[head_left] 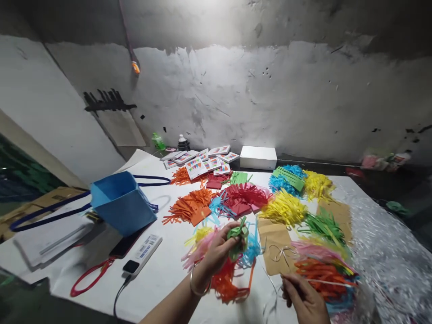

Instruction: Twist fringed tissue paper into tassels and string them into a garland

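Note:
My left hand [221,247] is closed around a bunch of green paper fringe [239,234] above the table. Below and around it hang or lie orange-red strips [225,283], light blue strips [251,249] and pink strips [199,254]. At the lower right, my right hand [302,294] pinches with thumb and fingers; a thin pale string [268,276] runs close by, but what sits between the fingertips is too small to make out. A brown paper piece [274,240] with a looped white string [281,254] lies just beyond that hand. Multicoloured fringe [326,274] rests beside it.
Piles of orange [192,204], red [245,198] and yellow fringe [285,207] cover the middle. Printed cards [197,166] and a white box [258,157] stand behind. On the left are a blue container [123,202] and a white power strip [143,254]. Bubble wrap [388,247] lies right.

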Action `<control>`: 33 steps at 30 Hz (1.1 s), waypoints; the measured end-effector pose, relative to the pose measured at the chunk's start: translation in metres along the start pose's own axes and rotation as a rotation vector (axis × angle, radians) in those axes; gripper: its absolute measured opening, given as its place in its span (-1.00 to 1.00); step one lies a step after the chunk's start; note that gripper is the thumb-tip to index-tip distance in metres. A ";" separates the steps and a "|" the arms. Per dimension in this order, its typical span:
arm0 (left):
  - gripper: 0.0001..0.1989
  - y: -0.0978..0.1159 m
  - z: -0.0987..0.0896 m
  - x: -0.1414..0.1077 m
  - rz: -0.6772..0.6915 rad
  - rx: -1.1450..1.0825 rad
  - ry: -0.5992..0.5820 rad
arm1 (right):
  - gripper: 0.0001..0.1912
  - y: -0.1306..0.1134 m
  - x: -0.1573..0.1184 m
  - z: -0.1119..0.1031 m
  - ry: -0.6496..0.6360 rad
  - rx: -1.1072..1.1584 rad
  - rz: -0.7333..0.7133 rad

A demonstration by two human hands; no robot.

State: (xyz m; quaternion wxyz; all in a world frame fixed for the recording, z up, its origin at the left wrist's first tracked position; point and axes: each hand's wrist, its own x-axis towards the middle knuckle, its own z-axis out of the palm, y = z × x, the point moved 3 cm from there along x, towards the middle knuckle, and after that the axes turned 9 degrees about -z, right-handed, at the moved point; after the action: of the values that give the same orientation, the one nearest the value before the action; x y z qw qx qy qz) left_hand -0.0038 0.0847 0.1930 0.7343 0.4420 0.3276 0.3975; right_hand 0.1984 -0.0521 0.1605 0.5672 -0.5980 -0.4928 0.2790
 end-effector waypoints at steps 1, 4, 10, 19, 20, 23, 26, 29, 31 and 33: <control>-0.66 -0.005 0.012 -0.009 -0.058 -0.087 -0.029 | -0.62 -0.013 0.005 -0.004 0.015 -0.005 -0.021; -0.63 -0.021 0.042 -0.028 -0.216 -0.253 -0.103 | -0.71 -0.051 0.013 -0.009 -0.034 -0.076 -0.147; -0.66 -0.041 0.071 -0.042 -0.292 -0.166 -0.008 | -0.75 -0.068 0.013 -0.003 -0.178 -0.195 -0.208; -0.72 -0.039 0.084 -0.054 -0.081 0.337 0.078 | -0.73 -0.053 0.002 -0.018 -0.073 -0.069 -0.114; -0.72 -0.037 0.087 -0.056 -0.051 0.382 0.072 | -0.75 -0.056 0.002 -0.018 -0.097 -0.084 -0.142; -0.71 -0.033 0.095 -0.059 -0.033 0.397 0.030 | -0.77 -0.061 0.005 -0.018 -0.147 -0.140 -0.225; -0.71 -0.035 0.097 -0.060 -0.163 0.263 -0.022 | -0.77 -0.058 0.006 -0.018 -0.158 -0.144 -0.245; -0.74 -0.041 0.092 -0.060 -0.255 0.131 0.028 | -0.77 -0.050 0.002 -0.019 -0.116 -0.138 -0.185; -0.74 -0.046 0.088 -0.059 -0.274 0.052 0.106 | -0.76 -0.047 -0.003 -0.019 -0.090 -0.138 -0.142; -0.74 -0.050 0.084 -0.059 -0.288 -0.005 0.163 | -0.75 -0.046 -0.010 -0.017 -0.113 -0.138 -0.122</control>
State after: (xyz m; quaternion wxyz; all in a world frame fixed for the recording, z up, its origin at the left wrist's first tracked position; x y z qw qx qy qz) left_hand 0.0531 -0.0142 0.1880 0.7558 0.3548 0.4451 0.3237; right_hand 0.1978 -0.0738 0.2060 0.5117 -0.5879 -0.5777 0.2427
